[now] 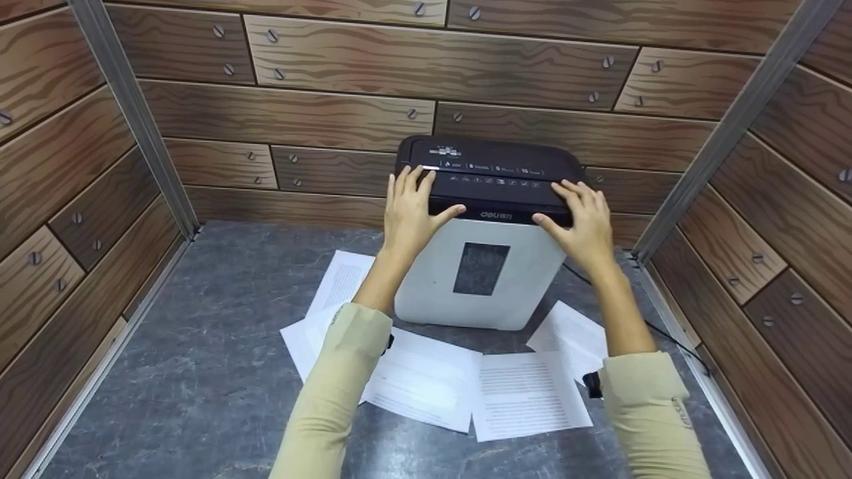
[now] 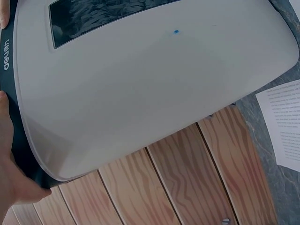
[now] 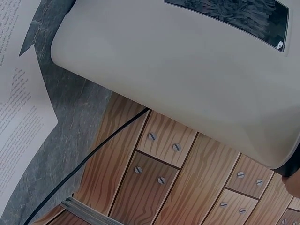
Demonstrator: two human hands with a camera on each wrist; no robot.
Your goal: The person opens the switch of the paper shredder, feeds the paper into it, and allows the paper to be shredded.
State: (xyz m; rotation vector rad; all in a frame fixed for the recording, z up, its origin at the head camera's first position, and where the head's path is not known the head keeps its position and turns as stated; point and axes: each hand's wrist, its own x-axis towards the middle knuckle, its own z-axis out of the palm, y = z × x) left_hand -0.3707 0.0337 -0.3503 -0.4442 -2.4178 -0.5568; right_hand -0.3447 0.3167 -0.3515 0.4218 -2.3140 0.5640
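A paper shredder [image 1: 426, 279] with a white bin and a black head [image 1: 492, 159] stands on the grey floor before the back wall. Through its dark front window [image 2: 108, 16], shredded paper shows. My left hand [image 1: 409, 216] holds the head's left front corner, thumb against the front edge and fingers over the top. At the opposite front corner, my right hand [image 1: 586, 229] grips likewise. The head sits on the bin, with no gap visible. In the right wrist view, only a small part of the right hand [image 3: 293, 185] shows, at the head's edge.
Printed sheets [image 1: 526, 399] lie fanned before the shredder, some partly under my forearms. Another sheet [image 1: 343, 283] lies left of the bin. A black cable [image 3: 89, 157] runs along the right side. Wood-patterned walls [image 1: 399, 56] enclose the back and sides.
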